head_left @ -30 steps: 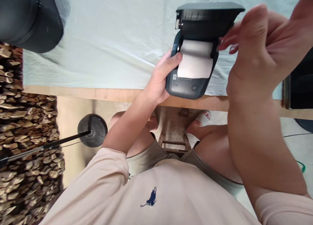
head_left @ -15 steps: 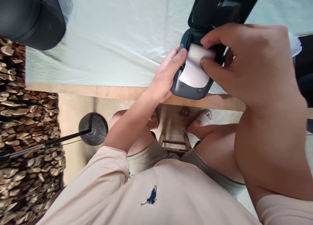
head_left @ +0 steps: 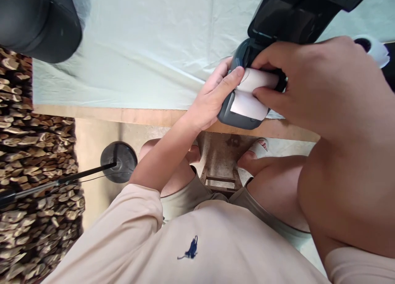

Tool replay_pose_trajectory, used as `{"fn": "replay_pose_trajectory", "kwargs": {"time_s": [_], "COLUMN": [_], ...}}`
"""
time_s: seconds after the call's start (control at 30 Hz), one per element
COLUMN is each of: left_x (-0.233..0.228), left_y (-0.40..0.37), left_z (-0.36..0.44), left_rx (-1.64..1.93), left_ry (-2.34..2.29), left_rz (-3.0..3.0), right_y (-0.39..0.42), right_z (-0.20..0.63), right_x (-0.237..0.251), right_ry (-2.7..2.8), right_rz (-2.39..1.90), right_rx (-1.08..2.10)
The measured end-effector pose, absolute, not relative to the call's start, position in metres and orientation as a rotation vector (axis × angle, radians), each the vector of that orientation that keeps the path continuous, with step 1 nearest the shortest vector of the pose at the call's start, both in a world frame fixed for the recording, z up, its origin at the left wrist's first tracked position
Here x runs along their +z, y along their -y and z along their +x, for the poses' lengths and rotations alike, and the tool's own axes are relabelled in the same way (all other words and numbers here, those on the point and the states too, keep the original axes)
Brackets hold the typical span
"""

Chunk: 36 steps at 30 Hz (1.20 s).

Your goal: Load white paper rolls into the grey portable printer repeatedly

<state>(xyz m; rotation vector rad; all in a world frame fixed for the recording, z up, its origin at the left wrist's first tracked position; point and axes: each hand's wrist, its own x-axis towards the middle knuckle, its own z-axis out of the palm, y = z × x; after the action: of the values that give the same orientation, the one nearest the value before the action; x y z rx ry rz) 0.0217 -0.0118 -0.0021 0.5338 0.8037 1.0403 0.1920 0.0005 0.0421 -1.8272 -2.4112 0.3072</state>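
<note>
In the head view, a small dark grey plastic label printer (head_left: 239,117) sits at the near edge of the table (head_left: 148,116), which is covered by a pale green cloth (head_left: 138,49); the printer's hinged dark lid (head_left: 286,19) stands swung up and back. The left hand (head_left: 212,97) curls around the printer's left side, thumb pressed on the top rim beside the paper bay, bracing the body. The right hand (head_left: 314,82) is closed in a pinch, thumb below and fingers above, on the white paper roll (head_left: 257,80) lying in the open bay, with a loose tail of white paper (head_left: 247,105) draped forward over the printer's front face. A white tape-like ring (head_left: 372,49) lies on the cloth near the right edge, and a black rounded object (head_left: 37,23) occupies the far left corner. The step in hand looks like handling the roll in its cradle, either seating it or lifting it; I cannot tell which. Any next move would call for keeping the roll square between the bay walls, the tail laid flat across the front slot, and the left hand holding the body steady.
</note>
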Motion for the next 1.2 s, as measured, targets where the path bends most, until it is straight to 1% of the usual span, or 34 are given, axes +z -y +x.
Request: {"fn": "replay_pose_trajectory", "kwargs": {"time_s": [0.1,0.17,0.23,0.33,0.37,0.43,0.53,0.63,0.73,0.83,1.03,1.13,1.2], "left_x": [-0.004,-0.006,-0.007,-0.008,-0.007,-0.007,-0.007,-0.008,-0.009,-0.008,-0.004,-0.005,-0.006], "left_y": [0.009,0.006,0.004,0.002,0.001,0.0,-0.003,-0.005,-0.006,-0.007,-0.005,-0.005,-0.004], "left_z": [0.019,0.018,0.018,0.018,0.018,0.018,0.017,0.015,0.013,0.013,0.013,0.014,0.014], "left_rx": [1.001,0.993,1.017,1.042,1.034,1.013,1.003,0.986,0.977,0.981,1.001,1.0,0.993], "left_ry": [-0.735,-0.707,-0.702,-0.636,-0.607,-0.592,-0.69,-0.8,-0.85,-0.845,-0.681,-0.684,-0.685], "left_rz": [0.688,0.712,0.652,0.579,0.569,0.542,0.441,0.363,0.328,0.334,0.483,0.455,0.443], "right_y": [0.004,0.01,0.015,0.012,0.008,-0.001,-0.012,-0.014,-0.008,-0.001,0.001,-0.004,-0.005], "right_z": [0.192,0.19,0.185,0.18,0.179,0.179,0.18,0.18,0.181,0.184,0.194,0.197,0.197], "right_x": [0.049,0.056,0.059,0.05,0.044,0.028,0.007,-0.002,-0.001,0.001,-0.008,-0.016,-0.018], "right_ry": [2.29,2.153,1.846,1.218,1.065,0.927,0.848,0.861,1.152,1.414,1.449,1.531,1.602], "right_rz": [-1.87,-1.761,-1.545,-1.176,-1.104,-1.07,-1.115,-1.083,-1.019,-1.068,-1.381,-1.715,-1.884], "right_rx": [0.366,0.458,0.714,1.169,1.258,1.306,1.141,0.96,0.86,0.721,0.515,0.375,0.368]}}
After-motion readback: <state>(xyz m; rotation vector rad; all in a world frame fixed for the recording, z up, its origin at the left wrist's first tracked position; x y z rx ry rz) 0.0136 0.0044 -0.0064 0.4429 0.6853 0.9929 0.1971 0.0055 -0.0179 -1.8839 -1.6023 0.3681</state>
